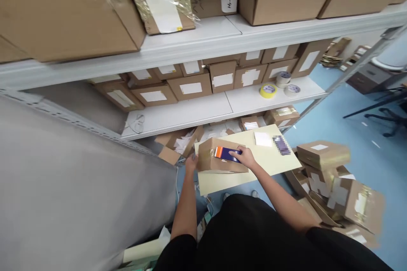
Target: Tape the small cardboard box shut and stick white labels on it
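A closed cardboard box (203,156) lies on the pale yellow tabletop (213,184), just in front of me. My right hand (244,156) is closed around the near end of a flat dark blue item with an orange and white end (226,153). That item is held over the top of the box, and its exact kind is unclear. At the left end of the box, my left hand (191,164) grips its side, with the fingers partly hidden. To the right on the tabletop are a white paper pad (263,139) and a blurred-out phone-like object (281,145).
Shelving (178,112) with labelled boxes rises ahead. Tape rolls, one yellow (268,90), sit on its middle shelf. An open carton (174,146) with papers stands left of the tabletop. Stacked cartons (356,199) crowd the floor at right. A grey wall (79,186) borders the left.
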A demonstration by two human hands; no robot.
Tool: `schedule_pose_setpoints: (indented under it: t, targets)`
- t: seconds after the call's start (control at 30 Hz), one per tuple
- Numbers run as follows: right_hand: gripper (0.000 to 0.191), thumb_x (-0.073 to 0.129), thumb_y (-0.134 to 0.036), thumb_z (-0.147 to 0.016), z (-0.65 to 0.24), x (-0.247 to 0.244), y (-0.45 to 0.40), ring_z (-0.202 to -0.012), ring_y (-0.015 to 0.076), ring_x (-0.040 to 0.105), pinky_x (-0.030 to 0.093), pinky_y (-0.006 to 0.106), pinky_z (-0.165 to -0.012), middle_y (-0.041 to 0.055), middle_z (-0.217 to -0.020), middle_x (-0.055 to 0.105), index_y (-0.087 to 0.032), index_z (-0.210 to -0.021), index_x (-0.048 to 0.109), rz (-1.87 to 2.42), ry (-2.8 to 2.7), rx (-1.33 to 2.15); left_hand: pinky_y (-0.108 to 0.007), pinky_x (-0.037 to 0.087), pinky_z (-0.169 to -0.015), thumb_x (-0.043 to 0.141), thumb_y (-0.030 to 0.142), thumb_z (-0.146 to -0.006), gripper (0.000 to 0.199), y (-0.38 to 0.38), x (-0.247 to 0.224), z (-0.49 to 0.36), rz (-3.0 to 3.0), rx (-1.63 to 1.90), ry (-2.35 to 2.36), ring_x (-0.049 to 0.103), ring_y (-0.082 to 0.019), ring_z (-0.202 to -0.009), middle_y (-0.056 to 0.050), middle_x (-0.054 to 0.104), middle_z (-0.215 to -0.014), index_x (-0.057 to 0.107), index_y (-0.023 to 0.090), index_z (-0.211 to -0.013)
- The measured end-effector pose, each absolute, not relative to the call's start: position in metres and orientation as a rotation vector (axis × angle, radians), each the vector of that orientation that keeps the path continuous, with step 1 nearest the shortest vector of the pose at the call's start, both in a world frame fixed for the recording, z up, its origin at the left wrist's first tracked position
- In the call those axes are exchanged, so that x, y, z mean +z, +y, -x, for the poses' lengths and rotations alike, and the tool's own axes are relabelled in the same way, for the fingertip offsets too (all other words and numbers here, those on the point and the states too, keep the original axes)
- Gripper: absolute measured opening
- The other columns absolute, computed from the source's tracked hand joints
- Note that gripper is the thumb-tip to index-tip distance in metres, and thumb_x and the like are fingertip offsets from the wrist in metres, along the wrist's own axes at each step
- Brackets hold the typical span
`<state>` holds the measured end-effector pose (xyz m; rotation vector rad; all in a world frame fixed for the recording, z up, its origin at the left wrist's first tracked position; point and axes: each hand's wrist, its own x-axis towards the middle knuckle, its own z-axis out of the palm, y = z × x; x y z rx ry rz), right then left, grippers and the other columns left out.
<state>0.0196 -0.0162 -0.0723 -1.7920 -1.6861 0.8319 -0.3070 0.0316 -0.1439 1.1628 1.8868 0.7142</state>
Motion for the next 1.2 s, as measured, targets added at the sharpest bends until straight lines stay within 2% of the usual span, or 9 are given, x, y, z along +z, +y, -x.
schedule_pose_setpoints:
  t: [0.17, 0.3, 0.43, 0.5, 0.63, 0.83, 1.0, 1.2]
  targets:
    - [0.049, 0.061, -0.068, -0.089, 0.041, -0.055, 0.009, -0.081, 0.0217, 0.069, 0.043, 0.025, -0.069, 0.0059, -0.081, 0.075, -0.021, -0.079, 0.068, 1.91, -1.942, 0.765, -0.041, 0.046, -0.11, 0.049, 0.058, -0.098, 0.052, 0.009, -0.135, 0.303, -1.173, 0.817, 1.785, 0.064, -0.029, -0.125, -0.013, 0.075, -0.124, 0.075, 0.017, -0.116]
    - [0.051, 0.06, -0.068, -0.091, 0.06, -0.042, 0.013, -0.094, 0.0246, 0.072, 0.046, 0.026, -0.078, 0.0115, -0.097, 0.079, -0.019, -0.097, 0.075, 1.97, -2.113, 0.75, -0.042, 0.049, -0.107, 0.042, 0.07, -0.097, 0.068, 0.002, -0.138, 0.286, -1.035, 0.838, 1.669, 0.066, -0.031, -0.123, -0.016, 0.073, -0.126, 0.075, 0.015, -0.12]
    - [0.056, 0.06, -0.068, -0.091, 0.053, -0.043, 0.013, -0.1, 0.0269, 0.072, 0.047, 0.029, -0.087, 0.0148, -0.104, 0.079, -0.017, -0.107, 0.076, 2.024, -2.221, 0.703, -0.04, 0.047, -0.11, 0.047, 0.073, -0.095, 0.07, -0.001, -0.151, 0.26, -1.031, 0.796, 1.617, 0.062, -0.028, -0.131, -0.013, 0.067, -0.138, 0.068, 0.018, -0.133]
    - [0.058, 0.061, -0.07, -0.09, 0.041, -0.049, 0.011, -0.101, 0.0276, 0.073, 0.047, 0.03, -0.089, 0.0158, -0.104, 0.079, -0.017, -0.108, 0.076, 2.066, -2.239, 0.705, -0.038, 0.047, -0.109, 0.043, 0.072, -0.096, 0.07, -0.004, -0.161, 0.24, -1.073, 0.758, 1.65, 0.062, -0.027, -0.131, -0.013, 0.066, -0.14, 0.066, 0.018, -0.135]
    - [0.057, 0.065, -0.069, -0.088, 0.008, -0.065, 0.001, -0.1, 0.0284, 0.073, 0.048, 0.031, -0.087, 0.0166, -0.105, 0.079, -0.016, -0.108, 0.077, 2.171, -2.227, 0.73, -0.039, 0.049, -0.104, 0.038, 0.067, -0.1, 0.066, -0.014, -0.179, 0.191, -1.147, 0.645, 1.702, 0.067, -0.03, -0.12, -0.016, 0.072, -0.129, 0.07, 0.017, -0.128]
    - [0.061, 0.062, -0.075, -0.087, -0.054, -0.077, -0.01, -0.099, 0.0266, 0.073, 0.048, 0.028, -0.08, 0.0132, -0.102, 0.079, -0.018, -0.105, 0.078, 2.252, -2.15, 0.737, -0.043, 0.049, -0.098, 0.029, 0.054, -0.106, 0.059, -0.024, -0.187, 0.133, -1.251, 0.472, 1.844, 0.069, -0.033, -0.113, -0.019, 0.073, -0.122, 0.063, 0.018, -0.137]
    - [0.058, 0.065, -0.074, -0.085, -0.142, -0.063, -0.006, -0.09, 0.0252, 0.072, 0.044, 0.026, -0.071, 0.0118, -0.097, 0.079, -0.019, -0.098, 0.077, 2.346, -2.151, 0.641, -0.037, 0.049, -0.093, 0.029, 0.048, -0.107, 0.052, -0.021, -0.188, 0.125, -1.327, 0.382, 1.896, 0.071, -0.029, -0.107, -0.015, 0.076, -0.114, 0.064, 0.02, -0.132]
    - [0.05, 0.073, -0.068, -0.079, -0.275, -0.033, -0.005, -0.078, 0.0225, 0.066, 0.035, 0.027, -0.061, 0.0095, -0.086, 0.075, -0.019, -0.091, 0.074, 2.517, -2.093, 0.601, -0.037, 0.05, -0.09, 0.028, 0.047, -0.107, 0.052, -0.019, -0.192, 0.125, -1.361, 0.338, 1.908, 0.071, -0.029, -0.106, -0.015, 0.076, -0.116, 0.064, 0.021, -0.134]
